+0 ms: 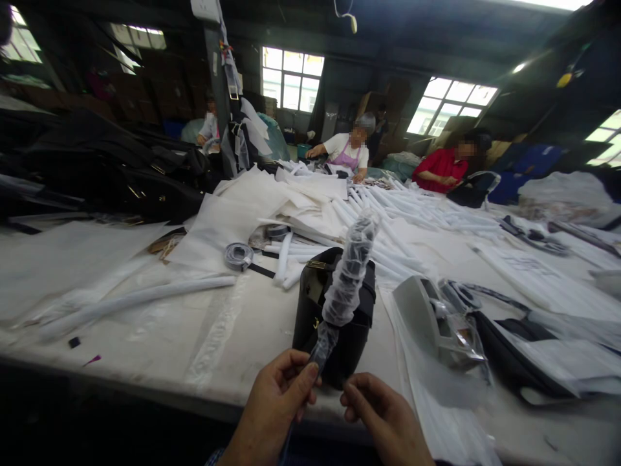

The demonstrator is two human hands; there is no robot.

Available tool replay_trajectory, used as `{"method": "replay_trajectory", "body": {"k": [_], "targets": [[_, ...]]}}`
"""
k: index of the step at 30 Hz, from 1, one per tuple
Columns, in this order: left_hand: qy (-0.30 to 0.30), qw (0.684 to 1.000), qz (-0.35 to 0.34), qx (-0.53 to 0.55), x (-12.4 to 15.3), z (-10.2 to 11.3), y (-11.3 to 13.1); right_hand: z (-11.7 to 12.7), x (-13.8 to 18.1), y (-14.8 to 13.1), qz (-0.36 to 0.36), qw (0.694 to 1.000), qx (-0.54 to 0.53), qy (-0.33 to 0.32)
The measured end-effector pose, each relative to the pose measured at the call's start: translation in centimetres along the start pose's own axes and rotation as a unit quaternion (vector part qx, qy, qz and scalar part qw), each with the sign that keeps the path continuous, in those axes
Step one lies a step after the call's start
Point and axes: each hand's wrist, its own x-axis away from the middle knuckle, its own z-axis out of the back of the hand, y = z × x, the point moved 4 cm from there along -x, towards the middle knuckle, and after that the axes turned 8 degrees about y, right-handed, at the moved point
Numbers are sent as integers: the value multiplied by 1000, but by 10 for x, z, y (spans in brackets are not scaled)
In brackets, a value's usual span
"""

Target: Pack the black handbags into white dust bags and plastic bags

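Note:
My left hand (281,391) is closed, thumb over fingers, on the lower end of a dark bag strap (323,346). Clear plastic film (347,278) wraps the strap and bunches thickly higher up. Beside it, my right hand (381,414) is apart from the strap, its thumb and fingertips drawn together; anything between them is too small to make out. Behind the strap stands a black handbag (310,301) with gold-coloured fittings, partly hidden by the film.
A grey tape dispenser (420,317) stands to the right, near a black bag piece (519,362). Rolled straps (239,256), white sheets (237,204) and white tubes (388,197) cover the table further back. Black bags (107,175) are heaped at left. Several people work across the table.

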Motion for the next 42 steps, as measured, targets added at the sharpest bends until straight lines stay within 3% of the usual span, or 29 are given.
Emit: {"method": "replay_trajectory", "body": {"k": [5, 8, 12, 16, 23, 28, 36, 42], "targets": [[-10, 1000, -4, -17, 0, -1, -1, -5, 14, -24, 32, 998, -41, 35], [-10, 999, -13, -40, -1, -2, -7, -11, 14, -39, 56, 997, -45, 18], [-15, 998, -37, -55, -2, -2, -10, -23, -1, -35, 44, 999, -2, 1], [-14, 996, -52, -66, -1, 0, -10, -30, -14, -24, 29, 999, 22, -31], [-41, 999, -4, -29, -4, 1, -13, -19, -7, -26, -6, 987, -88, -135], [-65, 997, 46, -9, -4, 0, -18, -15, -3, -16, -9, 997, -34, -75], [-92, 989, 114, 18, 8, -3, -15, -32, -1, -10, 65, 997, -37, 34], [-106, 985, 132, 21, 6, -5, -16, -37, -5, -8, 51, 997, -52, 16]]}}
